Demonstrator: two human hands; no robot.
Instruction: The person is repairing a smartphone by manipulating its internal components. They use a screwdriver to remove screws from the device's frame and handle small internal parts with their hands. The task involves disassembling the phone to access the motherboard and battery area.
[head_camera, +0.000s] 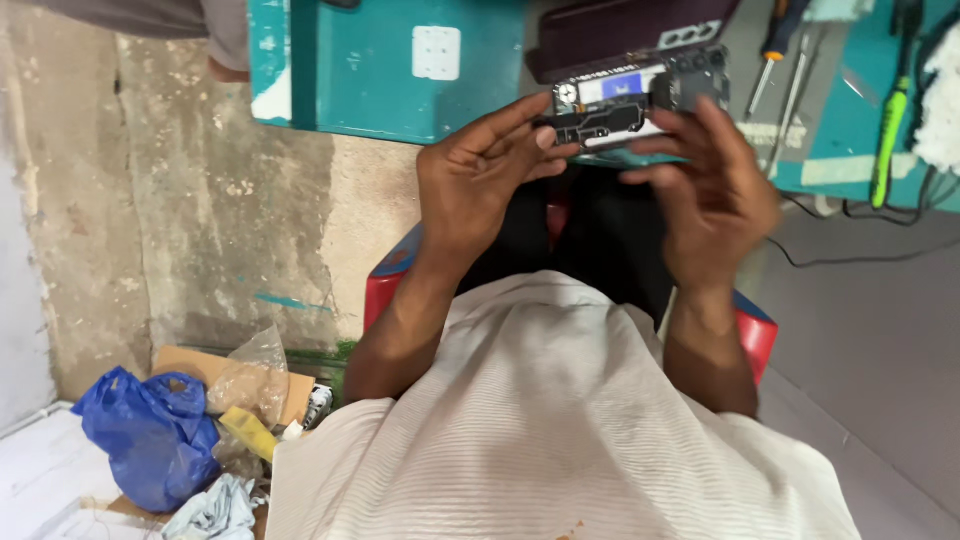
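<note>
My left hand and right hand both grip the opened phone by its ends, above the teal counter edge.

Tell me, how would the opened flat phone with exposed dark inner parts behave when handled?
The opened flat phone with exposed dark inner parts probably stays stiff, held level between left hand and right hand. With its parts uncovered, it is likely fragile. It seems light.
</note>
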